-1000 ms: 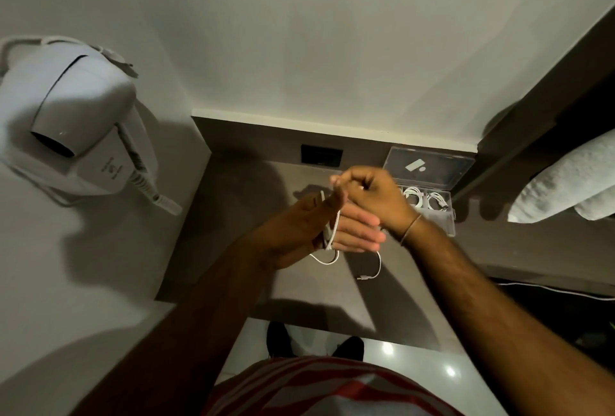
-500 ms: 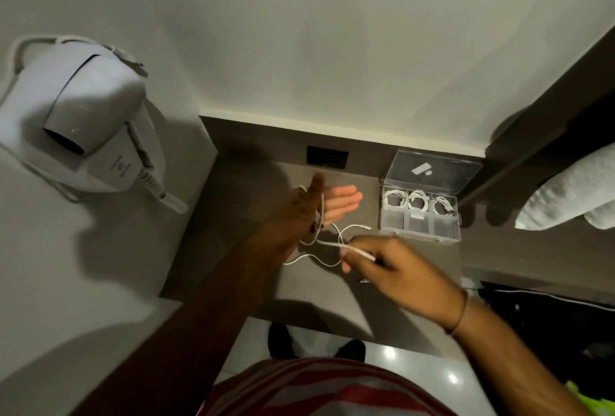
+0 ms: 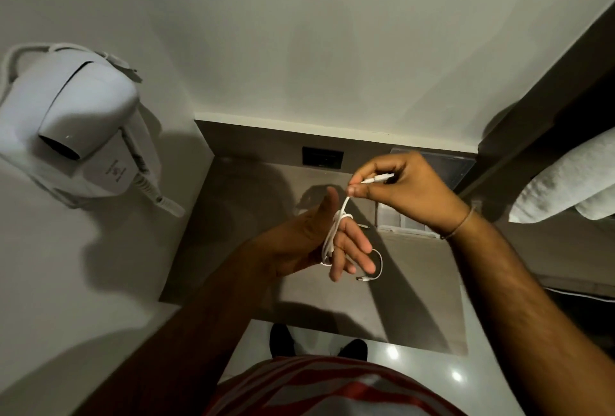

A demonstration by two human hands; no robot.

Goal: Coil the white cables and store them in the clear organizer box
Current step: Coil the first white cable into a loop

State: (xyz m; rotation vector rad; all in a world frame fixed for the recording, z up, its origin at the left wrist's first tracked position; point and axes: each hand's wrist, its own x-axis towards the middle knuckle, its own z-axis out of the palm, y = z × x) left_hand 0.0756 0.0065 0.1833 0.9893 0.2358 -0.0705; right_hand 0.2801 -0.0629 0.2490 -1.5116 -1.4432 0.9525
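Observation:
A thin white cable is wound in loops around the straight fingers of my left hand, which is held flat over the brown desk. One free end with its plug hangs below those fingers. My right hand is raised above and to the right, pinching the cable's other plug end between thumb and fingers. The clear organizer box sits at the desk's back right, mostly hidden behind my right hand and wrist; its open lid leans against the wall.
A white hair dryer hangs in its wall holder at the left. A dark socket panel is set in the desk's back wall. White rolled towels lie at the right. My shoes show below the desk edge.
My right hand rose from low over the desk to up beside the box lid, carrying the cable end. Another turn now lies round my left fingers, and less cable hangs loose.

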